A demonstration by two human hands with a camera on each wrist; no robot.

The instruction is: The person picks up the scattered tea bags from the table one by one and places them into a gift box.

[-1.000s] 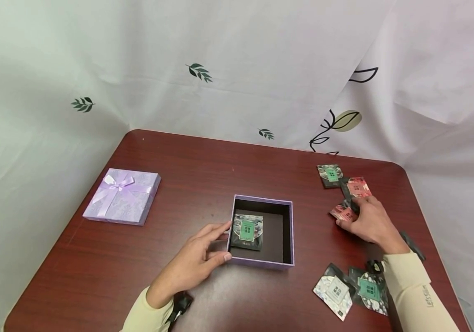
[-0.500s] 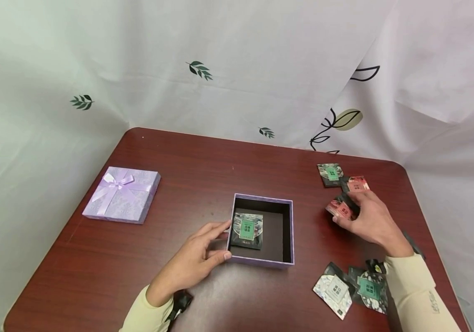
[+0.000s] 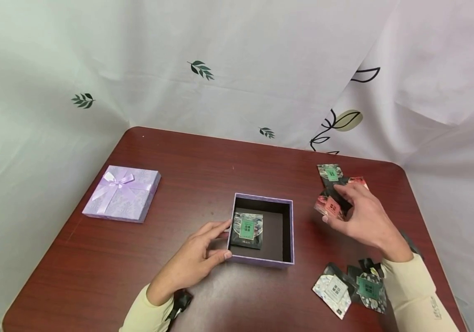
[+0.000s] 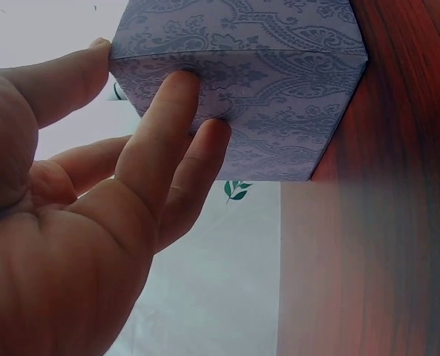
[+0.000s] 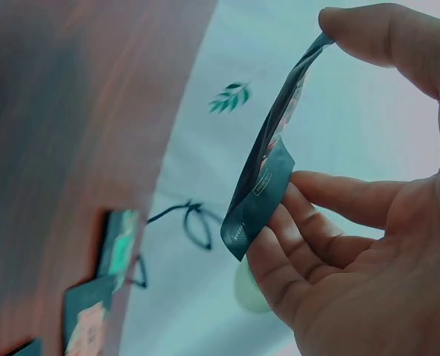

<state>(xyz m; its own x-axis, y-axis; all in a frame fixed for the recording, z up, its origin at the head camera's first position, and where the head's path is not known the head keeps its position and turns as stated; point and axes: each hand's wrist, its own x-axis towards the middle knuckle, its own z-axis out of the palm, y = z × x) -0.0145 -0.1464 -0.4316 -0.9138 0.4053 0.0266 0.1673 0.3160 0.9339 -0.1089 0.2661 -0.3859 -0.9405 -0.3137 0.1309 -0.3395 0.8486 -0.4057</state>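
Observation:
My right hand (image 3: 363, 214) holds a black-and-red sachet (image 3: 331, 206) by its edges, thumb on one side and fingers on the other. In the right wrist view the sachet (image 5: 268, 174) is raised and bowed, seen nearly edge-on. My left hand (image 3: 195, 258) touches the left side of a lidless purple box (image 3: 262, 263), its thumb at the front corner. Fairly straight fingers (image 4: 160, 133) meet the patterned wall (image 4: 279, 111) in the left wrist view. Inside the box, against its left wall, lies a dark sachet with a green label (image 3: 247, 230).
At the left stands the lilac lid with a ribbon bow (image 3: 122, 193). A green-labelled sachet (image 3: 330, 173) and a partly hidden red one (image 3: 359, 181) lie at the back right. A white sachet (image 3: 333, 293) and a green one (image 3: 370, 290) lie near the right forearm.
My right hand has lifted the black-and-red sachet and shifted it a little left, away from the other sachets. The left hand and the box have stayed in place.

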